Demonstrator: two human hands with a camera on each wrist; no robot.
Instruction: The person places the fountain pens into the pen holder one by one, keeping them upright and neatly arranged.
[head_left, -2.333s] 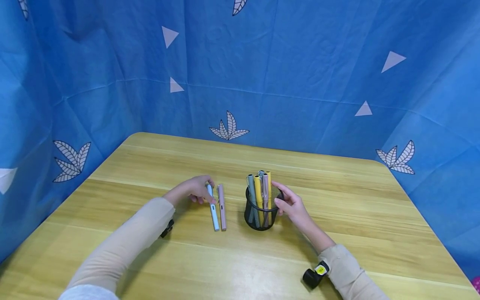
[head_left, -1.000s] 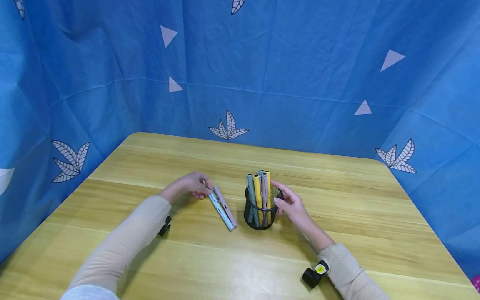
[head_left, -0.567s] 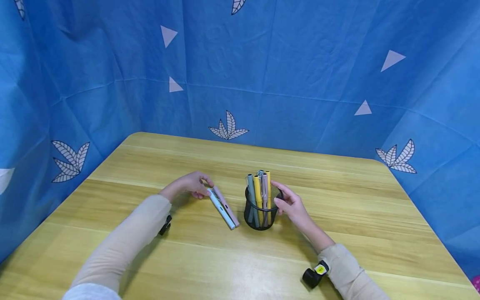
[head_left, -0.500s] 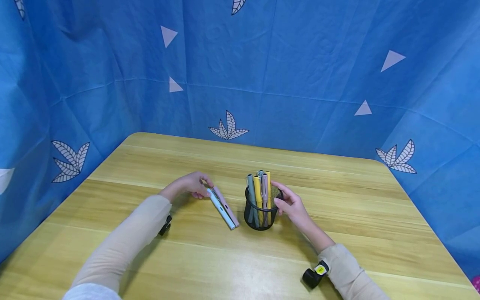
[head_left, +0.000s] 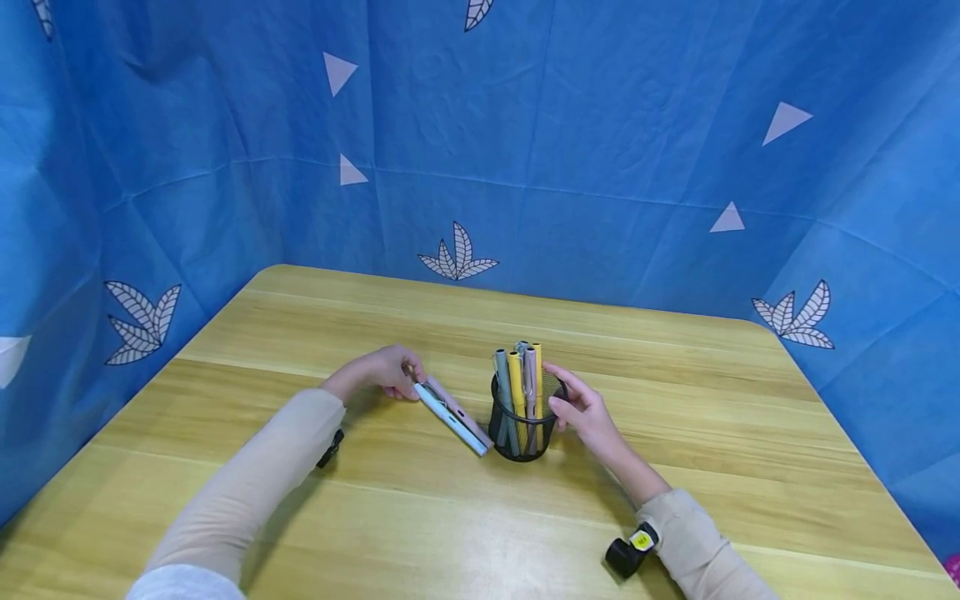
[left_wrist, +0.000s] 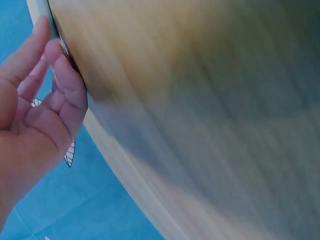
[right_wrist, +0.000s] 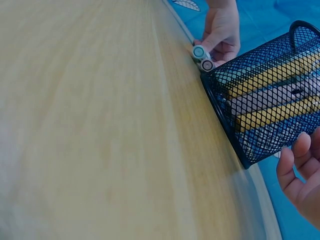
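In the head view my left hand (head_left: 386, 370) pinches the far ends of two pens side by side, a light blue pen (head_left: 456, 426) and a lilac pen (head_left: 467, 421). Their near ends point right, close to the base of a black mesh pen holder (head_left: 502, 429). Several yellow, grey-green and lilac pens stand in the holder. My right hand (head_left: 583, 410) holds the holder's right side, thumb at the front rim and a finger behind. The right wrist view shows curled fingertips against the mesh and the ends of the light blue pen (right_wrist: 199, 51) and lilac pen (right_wrist: 207, 65).
The wooden table (head_left: 360, 533) has a rounded edge at the back. Blue cloth (head_left: 600, 125) with leaf and triangle prints hangs behind and at both sides. A black wrist camera (head_left: 626, 557) sits on the right sleeve.
The two pens have swung from pointing straight toward me to slanting right, and their near ends have come close to the pen holder. The right hand and the holder stay put.
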